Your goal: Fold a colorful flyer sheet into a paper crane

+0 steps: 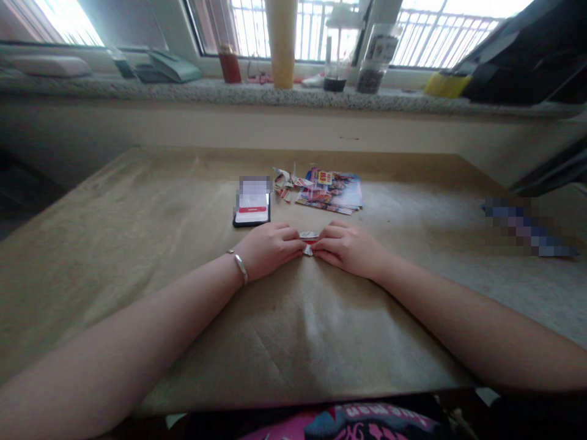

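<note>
My left hand [269,249] and right hand [347,247], nearly closed, pinch the folded paper [309,241], which could tear if I pull unevenly.

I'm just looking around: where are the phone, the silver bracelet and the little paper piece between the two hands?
Paper piece [309,242]: head view, on its red middle part.
Phone [252,201]: head view, middle of its screen.
Silver bracelet [241,267]: head view, on its band.
</note>
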Demonstrator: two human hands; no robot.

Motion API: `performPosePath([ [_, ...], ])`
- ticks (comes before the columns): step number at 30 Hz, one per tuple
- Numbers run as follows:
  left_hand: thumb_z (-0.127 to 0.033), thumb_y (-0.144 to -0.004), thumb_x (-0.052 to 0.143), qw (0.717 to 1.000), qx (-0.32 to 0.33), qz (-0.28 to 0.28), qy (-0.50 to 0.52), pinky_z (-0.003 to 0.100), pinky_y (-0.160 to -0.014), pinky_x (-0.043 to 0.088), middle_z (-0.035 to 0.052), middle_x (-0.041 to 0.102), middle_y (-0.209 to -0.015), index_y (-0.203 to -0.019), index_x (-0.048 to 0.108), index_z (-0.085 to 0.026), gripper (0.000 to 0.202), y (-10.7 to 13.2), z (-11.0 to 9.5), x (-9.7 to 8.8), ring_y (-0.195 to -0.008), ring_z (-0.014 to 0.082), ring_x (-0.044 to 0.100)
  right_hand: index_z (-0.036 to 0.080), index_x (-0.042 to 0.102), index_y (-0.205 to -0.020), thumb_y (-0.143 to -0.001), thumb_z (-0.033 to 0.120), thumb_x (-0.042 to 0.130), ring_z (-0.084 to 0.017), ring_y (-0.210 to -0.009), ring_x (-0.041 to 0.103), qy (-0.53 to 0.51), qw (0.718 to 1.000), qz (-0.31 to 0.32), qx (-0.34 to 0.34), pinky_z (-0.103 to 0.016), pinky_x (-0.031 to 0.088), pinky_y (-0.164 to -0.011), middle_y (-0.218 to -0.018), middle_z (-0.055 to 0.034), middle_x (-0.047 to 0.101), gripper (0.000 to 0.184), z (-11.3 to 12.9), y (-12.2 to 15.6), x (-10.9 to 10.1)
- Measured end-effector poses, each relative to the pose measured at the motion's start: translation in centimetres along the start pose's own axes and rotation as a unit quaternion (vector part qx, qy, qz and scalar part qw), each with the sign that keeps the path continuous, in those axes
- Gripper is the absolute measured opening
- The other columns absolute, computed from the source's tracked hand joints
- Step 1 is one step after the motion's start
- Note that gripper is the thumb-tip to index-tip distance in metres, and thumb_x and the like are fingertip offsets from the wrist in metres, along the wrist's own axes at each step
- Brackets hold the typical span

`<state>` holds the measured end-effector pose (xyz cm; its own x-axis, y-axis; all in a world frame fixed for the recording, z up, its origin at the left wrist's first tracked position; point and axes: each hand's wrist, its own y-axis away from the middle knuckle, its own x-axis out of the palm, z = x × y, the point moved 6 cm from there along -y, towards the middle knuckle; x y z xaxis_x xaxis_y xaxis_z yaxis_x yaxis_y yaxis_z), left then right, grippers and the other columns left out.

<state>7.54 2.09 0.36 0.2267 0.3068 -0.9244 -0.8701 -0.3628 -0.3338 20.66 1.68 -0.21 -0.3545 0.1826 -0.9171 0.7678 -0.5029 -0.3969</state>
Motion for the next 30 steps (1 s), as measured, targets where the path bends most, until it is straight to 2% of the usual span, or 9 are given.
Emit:
performPosePath([
  [5, -0.022, -0.094, 0.047, 0.999, 0.020, 0.020, -0.039, 0.026, -0.063, 0.043, 0.0036, 0.062, -0.079, -0.084, 0.064, -0.017, 0.020, 0.0, -0.5, -0.1, -0.072, 0.0144, 0.054, 0.017, 0.069, -0.090, -0.093, 0.029, 0.045, -0.018, -0.077, 0.054, 0.036, 0.999, 0.011, 0.000, -0.029, 0.043, -0.069, -0.083, -0.0075, 0.065, 0.027, 0.5, -0.2, 0.1],
  [12, -0.024, -0.094, 0.046, 0.999, -0.001, 0.009, -0.037, 0.025, -0.059, 0.042, 0.0030, 0.061, -0.076, -0.078, 0.061, -0.016, 0.024, 0.1, -0.4, -0.1, -0.069, 0.0143, 0.055, 0.019, 0.069, -0.094, -0.093, 0.037, 0.046, -0.018, -0.081, 0.055, 0.018, 1.000, 0.011, 0.022, -0.029, 0.044, -0.071, -0.086, -0.0068, 0.066, 0.029, 0.3, -0.2, 0.3],
  [20, -0.027, -0.094, 0.045, 0.999, -0.007, 0.008, -0.039, 0.024, -0.061, 0.042, 0.0022, 0.061, -0.077, -0.080, 0.063, -0.018, 0.025, 0.1, -0.4, -0.1, -0.070, 0.0137, 0.055, 0.019, 0.069, -0.087, -0.092, 0.029, 0.047, -0.017, -0.080, 0.054, 0.003, 0.999, 0.019, 0.032, -0.029, 0.041, -0.070, -0.087, -0.0058, 0.066, 0.024, 0.7, -0.5, 0.4],
  [27, -0.028, -0.094, 0.045, 1.000, 0.019, 0.008, -0.023, 0.025, -0.066, 0.046, 0.0036, 0.064, -0.084, -0.087, 0.066, -0.019, 0.024, 0.4, -0.4, -0.2, -0.075, 0.0141, 0.058, 0.020, 0.069, -0.088, -0.087, 0.025, 0.053, -0.017, -0.081, 0.055, -0.043, 0.989, 0.038, 0.134, -0.027, 0.039, -0.069, -0.087, -0.0049, 0.065, 0.017, -0.1, -1.0, 0.6],
  [30, -0.028, -0.094, 0.044, 1.000, 0.009, 0.008, -0.017, 0.024, -0.067, 0.047, 0.0041, 0.065, -0.083, -0.088, 0.067, -0.018, 0.026, 0.5, -0.2, -0.3, -0.074, 0.0140, 0.059, 0.018, 0.068, -0.085, -0.085, 0.022, 0.053, -0.016, -0.080, 0.056, -0.078, 0.982, 0.042, 0.166, -0.026, 0.040, -0.071, -0.083, -0.0050, 0.064, 0.016, -0.5, -1.1, 1.0],
])
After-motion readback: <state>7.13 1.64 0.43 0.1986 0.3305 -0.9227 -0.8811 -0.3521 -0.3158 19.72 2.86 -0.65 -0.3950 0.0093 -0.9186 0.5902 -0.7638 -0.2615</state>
